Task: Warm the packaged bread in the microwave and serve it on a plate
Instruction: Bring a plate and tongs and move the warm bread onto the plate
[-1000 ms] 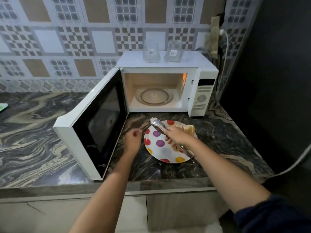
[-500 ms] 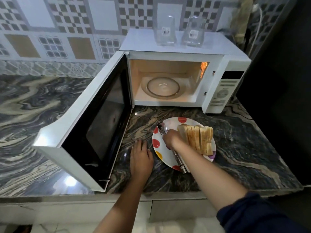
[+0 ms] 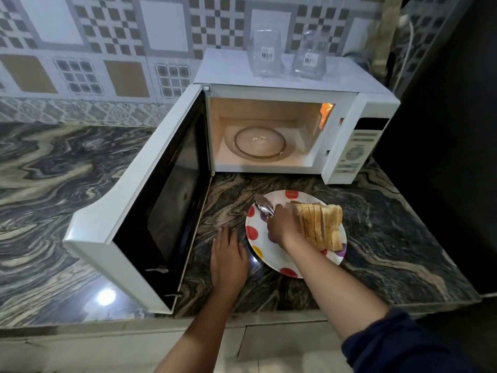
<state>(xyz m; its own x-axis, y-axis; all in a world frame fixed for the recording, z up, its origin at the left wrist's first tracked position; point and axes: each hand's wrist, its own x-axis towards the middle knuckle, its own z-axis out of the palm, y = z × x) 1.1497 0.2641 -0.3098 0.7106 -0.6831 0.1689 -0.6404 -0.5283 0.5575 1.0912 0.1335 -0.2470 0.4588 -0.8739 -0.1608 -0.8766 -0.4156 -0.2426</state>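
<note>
A stack of sliced bread [image 3: 321, 224] lies on a white plate with coloured dots [image 3: 255, 244] on the marble counter, in front of the white microwave [image 3: 355, 109]. The microwave door [image 3: 150, 200] stands wide open to the left; the lit cavity holds only its glass turntable [image 3: 259, 142]. My right hand [image 3: 281, 224] is over the plate, just left of the bread, closed around metal tongs [image 3: 263, 207] whose tips point toward the plate's far left rim. My left hand [image 3: 228, 258] rests flat on the counter between the door and the plate, fingers apart.
Two clear glass containers [image 3: 266, 53] [image 3: 309, 56] stand on top of the microwave. A dark tall surface [image 3: 451, 130] borders the counter on the right. The counter edge [image 3: 242, 316] runs below my hands. Patterned tiles cover the back wall.
My left hand has come down from the air to lie flat on the counter. My right hand with the tongs has lowered onto the plate. The view has moved closer and tilted down.
</note>
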